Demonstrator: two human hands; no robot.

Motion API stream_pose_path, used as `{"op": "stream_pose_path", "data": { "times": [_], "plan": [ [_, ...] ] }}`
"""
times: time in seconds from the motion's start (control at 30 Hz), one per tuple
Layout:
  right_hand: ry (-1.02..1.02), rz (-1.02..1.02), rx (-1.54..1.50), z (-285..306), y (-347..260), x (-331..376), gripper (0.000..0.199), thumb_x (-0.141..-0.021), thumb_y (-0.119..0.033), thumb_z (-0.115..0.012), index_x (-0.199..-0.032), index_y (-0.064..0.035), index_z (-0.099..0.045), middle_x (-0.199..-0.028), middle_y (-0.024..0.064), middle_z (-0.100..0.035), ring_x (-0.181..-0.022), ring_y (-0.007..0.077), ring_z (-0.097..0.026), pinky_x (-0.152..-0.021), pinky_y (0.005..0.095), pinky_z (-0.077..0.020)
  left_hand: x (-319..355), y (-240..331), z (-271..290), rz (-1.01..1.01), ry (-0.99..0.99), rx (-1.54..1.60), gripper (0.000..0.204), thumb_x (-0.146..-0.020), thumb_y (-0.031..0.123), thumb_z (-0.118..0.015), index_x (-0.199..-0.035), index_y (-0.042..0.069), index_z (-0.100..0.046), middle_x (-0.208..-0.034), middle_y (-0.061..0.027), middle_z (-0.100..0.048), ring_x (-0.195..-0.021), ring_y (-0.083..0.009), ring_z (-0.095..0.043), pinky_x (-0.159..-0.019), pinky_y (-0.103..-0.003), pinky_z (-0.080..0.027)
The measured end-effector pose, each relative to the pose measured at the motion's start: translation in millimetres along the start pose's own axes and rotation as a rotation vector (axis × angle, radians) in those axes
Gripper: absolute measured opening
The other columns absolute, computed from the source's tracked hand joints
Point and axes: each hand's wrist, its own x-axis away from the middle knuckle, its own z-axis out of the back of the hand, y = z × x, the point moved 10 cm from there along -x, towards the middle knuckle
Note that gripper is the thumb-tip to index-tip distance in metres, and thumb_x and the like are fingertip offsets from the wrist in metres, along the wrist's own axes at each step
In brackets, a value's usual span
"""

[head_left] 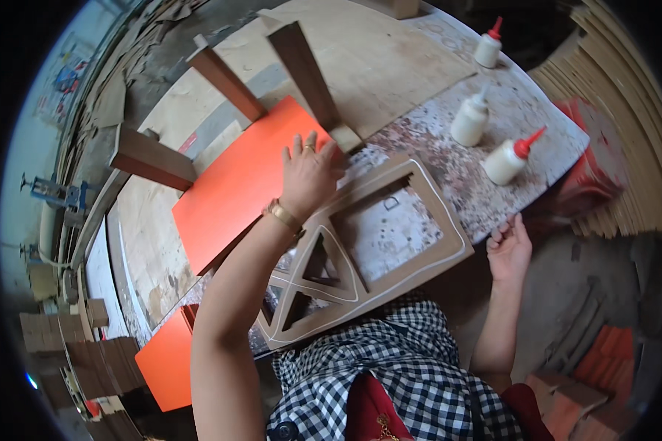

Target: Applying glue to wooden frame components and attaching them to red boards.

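Note:
My left hand [309,175] lies on the right end of a flat orange board [250,173], its fingers spread on the surface. Just in front of that board, a brown fibreboard frame [457,248] rests at the table's near edge. The frame has one large four-sided opening and several small triangular ones, and a thin white bead of what looks like glue runs along its face. Past the frame's right end, beside the table edge, my right hand [509,250] hangs with fingers loosely bent and nothing visible in them.
Three glue bottles [469,121] stand on the stained table [419,125] at the right. Upright wooden posts [301,70] rise behind and left of the orange board. Another orange panel [171,364] is at lower left. Stacked sheets [610,110] and a red object [588,162] lie beyond the right edge.

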Motion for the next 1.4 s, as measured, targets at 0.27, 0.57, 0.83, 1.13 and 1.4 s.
{"op": "stream_pose_path", "data": {
  "times": [0.27,0.57,0.83,1.13,1.4],
  "plan": [
    [-0.004,0.003,-0.041,23,-4,14,0.015,-0.09,-0.024,-0.055,-0.091,-0.0092,-0.059,-0.065,0.0012,-0.056,-0.05,0.0095,-0.049,-0.044,0.0201,-0.0363,81,179,-9,-0.2,-0.543,0.224,0.033,-0.074,0.033,-0.065,-0.089,0.004,-0.061,-0.09,-0.0123,-0.059,-0.089,-0.0261,-0.052,-0.078,-0.037,-0.041],
    [-0.052,0.018,0.044,-13,2,27,0.015,-0.091,-0.024,-0.053,-0.093,-0.0099,-0.058,-0.064,0.0,-0.056,-0.048,0.0091,-0.046,-0.043,0.0195,-0.0344,86,164,34,-0.115,-0.479,0.282,0.024,-0.073,0.028,-0.064,-0.079,0.004,-0.063,-0.081,-0.0111,-0.062,-0.084,-0.0264,-0.054,-0.077,-0.037,-0.039],
    [-0.646,-0.003,0.464,-169,74,78,0.027,-0.083,-0.015,-0.056,-0.108,-0.0047,-0.055,-0.075,0.0016,-0.056,-0.06,0.0066,-0.047,-0.048,0.0172,-0.0342,56,75,226,-0.023,-0.069,0.89,0.024,-0.068,0.002,-0.071,-0.091,-0.001,-0.063,-0.075,-0.0103,-0.061,-0.065,-0.0175,-0.054,-0.061,-0.027,-0.045],
    [-1.176,0.242,1.042,-326,184,169,0.062,-0.069,-0.004,-0.062,-0.127,0.0033,-0.042,-0.094,0.0094,-0.06,-0.064,0.0107,-0.051,-0.06,0.0227,-0.0437,133,-33,298,0.197,0.609,1.476,0.035,-0.069,0.002,-0.068,-0.103,0.0,-0.062,-0.105,-0.0147,-0.061,-0.092,-0.0193,-0.06,-0.084,-0.031,-0.047],
    [-1.277,0.382,1.292,-366,232,172,0.057,-0.066,0.002,-0.055,-0.123,-0.0012,-0.048,-0.086,0.0073,-0.062,-0.064,0.0115,-0.049,-0.055,0.0226,-0.0415,206,-104,301,0.209,0.666,1.16,0.047,-0.078,0.032,-0.066,-0.113,0.001,-0.056,-0.117,-0.0165,-0.055,-0.113,-0.0286,-0.049,-0.102,-0.043,-0.032]
  ]
}}
